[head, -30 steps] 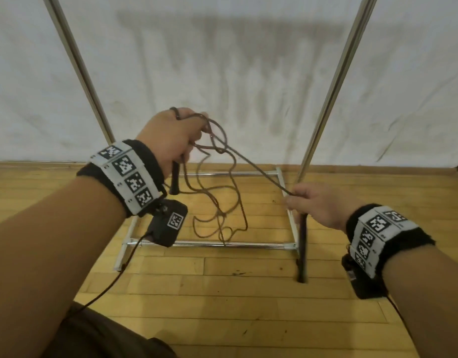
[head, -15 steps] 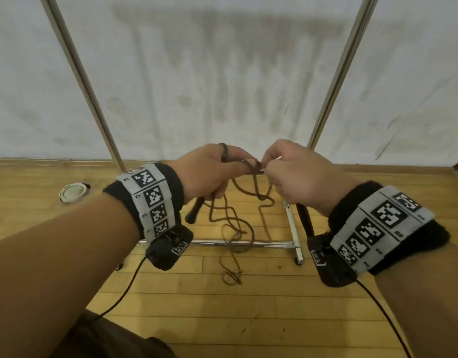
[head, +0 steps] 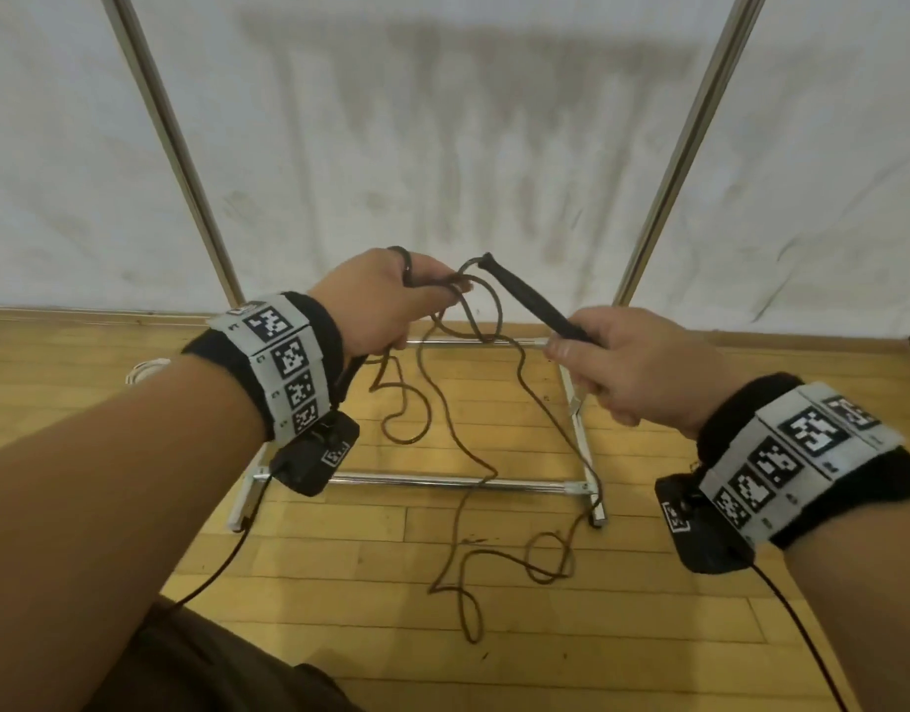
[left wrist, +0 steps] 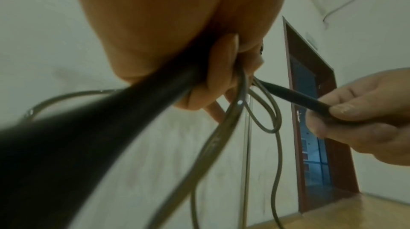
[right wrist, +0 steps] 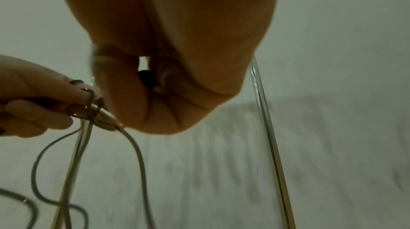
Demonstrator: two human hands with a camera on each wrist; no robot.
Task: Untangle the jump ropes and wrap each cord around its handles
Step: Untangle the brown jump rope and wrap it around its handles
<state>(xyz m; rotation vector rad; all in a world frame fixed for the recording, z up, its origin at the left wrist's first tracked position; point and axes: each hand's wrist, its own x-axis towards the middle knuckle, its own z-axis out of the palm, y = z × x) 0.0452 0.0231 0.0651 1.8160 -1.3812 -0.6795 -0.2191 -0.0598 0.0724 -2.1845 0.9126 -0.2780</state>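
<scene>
White, stained backdrop sheet (head: 494, 120) across the far side, from ten to two o'clock; wooden floor (head: 391, 557) below it, filling the lower half; chrome rack frame (head: 442, 480) standing at twelve o'clock, two slanted poles rising from a rectangular base flat on the boards. Dark door (left wrist: 310, 127) at three o'clock in the left wrist view.

Left hand (head: 375, 305) raised at eleven o'clock, fingers curled round one black handle (left wrist: 99, 136) and pinching a bunch of cord loops against it; handle butt pointing down toward the wrist. Right hand (head: 637, 367) at one o'clock, lower than the left, fingers and thumb closed on the butt of the second handle (head: 529, 305); that handle tilted up toward eleven o'clock, its tip close beside the left fingertips, touching or not impossible to tell. Marker bands and a black camera unit on each wrist, thin cables trailing toward six o'clock.

Brown cord (head: 458, 429) knotted at the left fingertips, dropping from there in several slack loops; hanging across the rack base, then lying in loose curls on the floor at six o'clock, not wound on either handle. Small pale coil (head: 144, 370) on the boards at nine o'clock, partly hidden by the left forearm.
</scene>
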